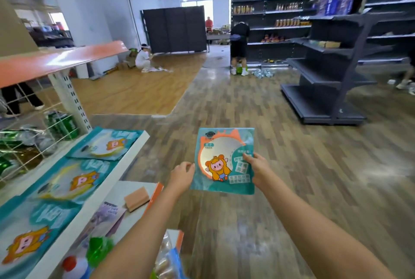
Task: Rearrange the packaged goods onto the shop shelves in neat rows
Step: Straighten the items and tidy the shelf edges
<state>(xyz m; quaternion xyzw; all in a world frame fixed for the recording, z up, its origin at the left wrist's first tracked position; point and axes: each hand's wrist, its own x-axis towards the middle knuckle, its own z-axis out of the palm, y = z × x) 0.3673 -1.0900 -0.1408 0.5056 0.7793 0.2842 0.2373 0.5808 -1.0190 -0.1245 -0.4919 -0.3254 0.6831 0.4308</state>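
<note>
Teal packet (224, 162) held upright between left hand (182, 176) and right hand (258, 169), both pinching its edges

Teal packet (224, 162) with an orange cartoon kid, matching teal ones on the white shelf (94, 191) left, green cans (61, 125) I think.

The white shelf (107, 180) at the left carries three teal packets lying flat in a row: the far packet (105, 144), the middle packet (69, 182) and the near packet (29, 240). On the lower shelf (139, 191) beneath lie an orange block (136, 198) and a purple packet (107, 213). Beyond, the wooden floor (247, 121) bears grey shelving (327, 81).
</note>
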